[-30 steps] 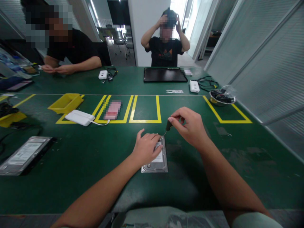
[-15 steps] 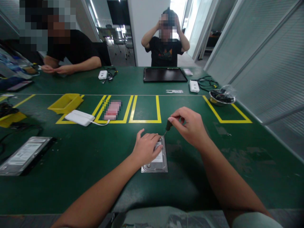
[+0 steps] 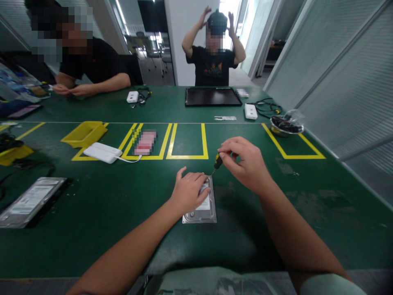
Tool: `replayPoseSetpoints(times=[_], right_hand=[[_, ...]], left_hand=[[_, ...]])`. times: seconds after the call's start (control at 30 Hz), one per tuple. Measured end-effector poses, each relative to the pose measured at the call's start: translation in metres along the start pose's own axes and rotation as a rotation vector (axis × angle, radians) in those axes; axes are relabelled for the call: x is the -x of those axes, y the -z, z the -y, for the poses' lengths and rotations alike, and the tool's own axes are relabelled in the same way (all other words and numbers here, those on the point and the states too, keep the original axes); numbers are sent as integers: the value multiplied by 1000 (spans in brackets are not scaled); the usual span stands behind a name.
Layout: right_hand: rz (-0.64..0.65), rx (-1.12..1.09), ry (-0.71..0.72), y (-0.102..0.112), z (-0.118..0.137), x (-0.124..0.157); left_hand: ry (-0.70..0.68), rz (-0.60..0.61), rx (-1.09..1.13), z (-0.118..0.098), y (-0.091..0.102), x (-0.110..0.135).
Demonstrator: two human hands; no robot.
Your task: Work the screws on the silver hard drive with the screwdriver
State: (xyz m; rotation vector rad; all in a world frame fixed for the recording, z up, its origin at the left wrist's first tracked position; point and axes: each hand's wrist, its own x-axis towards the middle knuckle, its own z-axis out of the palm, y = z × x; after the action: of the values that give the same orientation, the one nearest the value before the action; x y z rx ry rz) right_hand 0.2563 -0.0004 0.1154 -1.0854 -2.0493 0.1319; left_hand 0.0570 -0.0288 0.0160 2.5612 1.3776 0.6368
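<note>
A silver hard drive (image 3: 203, 209) lies flat on the green table (image 3: 264, 229) in front of me. My left hand (image 3: 188, 190) rests on its far half, fingers spread flat, pressing it down. My right hand (image 3: 245, 163) pinches a small screwdriver (image 3: 217, 162) with a black and yellow handle. The screwdriver is tilted, and its tip touches the drive's far right corner.
A second hard drive (image 3: 29, 200) lies at the left. Yellow tape boxes, a yellow bin (image 3: 84, 133), a white power bank (image 3: 101, 152) and a metal bowl (image 3: 286, 126) lie farther back. Two people sit across the table, with a black tablet (image 3: 213, 97) in front of one.
My right hand has shifted its grip slightly up the screwdriver, baring the yellow part of its handle. The person opposite has lifted both hands off their head.
</note>
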Motion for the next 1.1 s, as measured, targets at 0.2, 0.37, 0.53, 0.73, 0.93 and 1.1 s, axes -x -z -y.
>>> replayPoseSetpoints(times=[0.2, 0.37, 0.53, 0.73, 0.93, 1.1], right_hand=[[6, -6, 11, 1, 0, 0], [40, -33, 47, 2, 0, 0], [56, -91, 20, 2, 2, 0], [61, -81, 2, 0, 1, -2], [65, -91, 26, 1, -1, -1], [52, -116, 53, 2, -3, 0]], left_hand=[[2, -1, 6, 0, 0, -1], [0, -10, 4, 0, 0, 0], [2, -4, 6, 0, 1, 0], [2, -3, 8, 0, 1, 0], [2, -8, 5, 0, 0, 0], [0, -1, 4, 0, 0, 0]])
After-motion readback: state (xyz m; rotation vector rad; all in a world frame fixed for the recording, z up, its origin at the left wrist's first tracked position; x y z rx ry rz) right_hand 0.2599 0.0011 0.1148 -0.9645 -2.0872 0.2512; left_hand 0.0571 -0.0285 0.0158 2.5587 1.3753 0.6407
